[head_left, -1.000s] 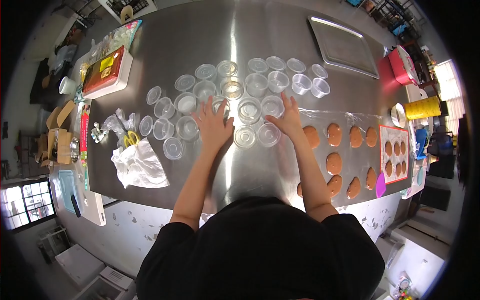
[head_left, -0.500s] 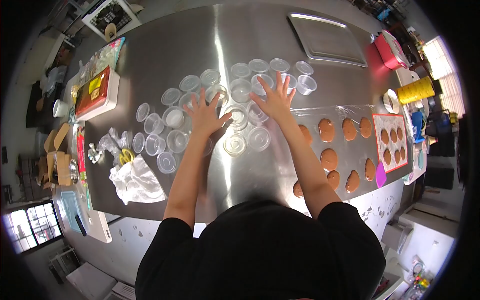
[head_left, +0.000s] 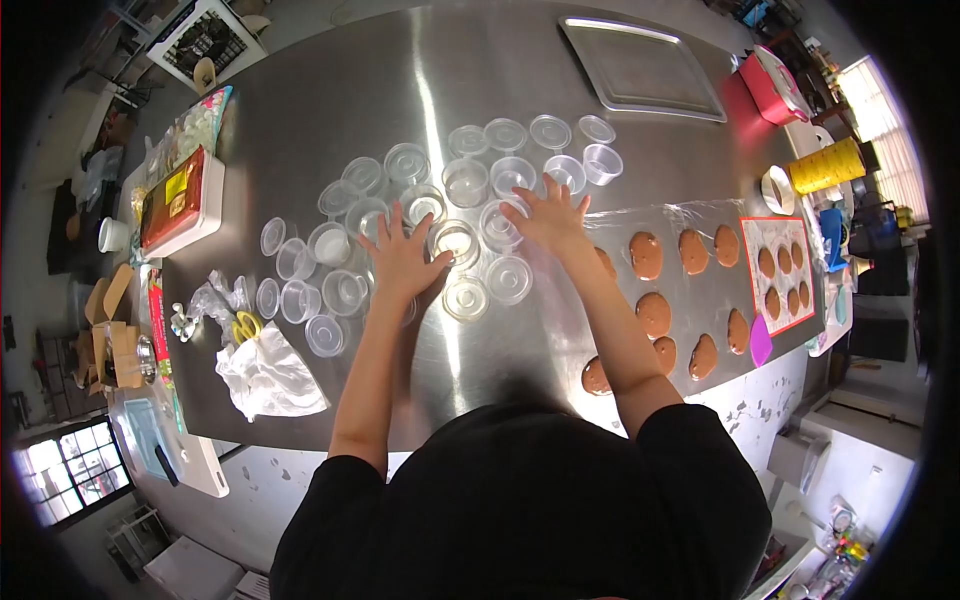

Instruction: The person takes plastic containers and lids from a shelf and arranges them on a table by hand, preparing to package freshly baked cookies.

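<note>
Clear plastic cups and round lids are spread in loose rows over the steel table [head_left: 520, 350]. My left hand [head_left: 398, 265] is open, fingers spread, among the cups on the left; its thumb points at a cup [head_left: 453, 243] in the middle. My right hand [head_left: 553, 222] is also open, with fingers apart, beside a lid [head_left: 497, 232] and just below a cup [head_left: 512, 177]. Another cup [head_left: 603, 164] stands beyond it to the right. Nearer to me lies a flat lid [head_left: 509, 279]. Parts of some cups are hidden behind my left hand and forearm.
Brown, glossy rounds [head_left: 653, 315] lie on clear film at right, near a red-edged mat [head_left: 780, 272] with smaller ones. A metal tray [head_left: 645, 70] is at the back right. At left are a white cloth [head_left: 270, 375], yellow-handled scissors [head_left: 247, 325] and a lidded box [head_left: 180, 205].
Both hands have drawn back a little toward me, still spread. The whole view has shifted slightly. The cups and lids keep about the same layout.
</note>
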The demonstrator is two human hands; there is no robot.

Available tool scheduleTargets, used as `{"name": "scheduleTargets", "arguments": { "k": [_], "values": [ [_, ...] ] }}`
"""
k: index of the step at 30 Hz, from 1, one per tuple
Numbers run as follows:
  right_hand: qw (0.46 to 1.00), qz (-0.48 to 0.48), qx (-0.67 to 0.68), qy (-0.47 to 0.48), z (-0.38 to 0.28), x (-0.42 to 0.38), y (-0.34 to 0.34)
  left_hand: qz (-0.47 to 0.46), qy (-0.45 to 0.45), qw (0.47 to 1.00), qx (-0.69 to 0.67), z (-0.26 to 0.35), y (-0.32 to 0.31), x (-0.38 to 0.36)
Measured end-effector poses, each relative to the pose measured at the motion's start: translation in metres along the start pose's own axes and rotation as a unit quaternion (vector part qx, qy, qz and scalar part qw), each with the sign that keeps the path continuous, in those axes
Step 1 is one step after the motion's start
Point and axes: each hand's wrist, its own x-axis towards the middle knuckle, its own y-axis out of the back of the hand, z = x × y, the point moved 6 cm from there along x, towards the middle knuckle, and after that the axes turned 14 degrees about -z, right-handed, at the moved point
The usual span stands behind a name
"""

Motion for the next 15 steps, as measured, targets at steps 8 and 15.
{"name": "scheduleTargets", "arguments": {
  "k": [8,15],
  "values": [
    [0.997,0.059,0.018,-0.044,0.022,0.004,0.014,0.047,0.006,0.999,-0.007,0.006,0.007,-0.006],
    [0.992,0.029,0.003,-0.119,0.080,0.032,0.048,0.086,-0.109,0.990,-0.016,0.053,0.013,0.033]
  ]
}}
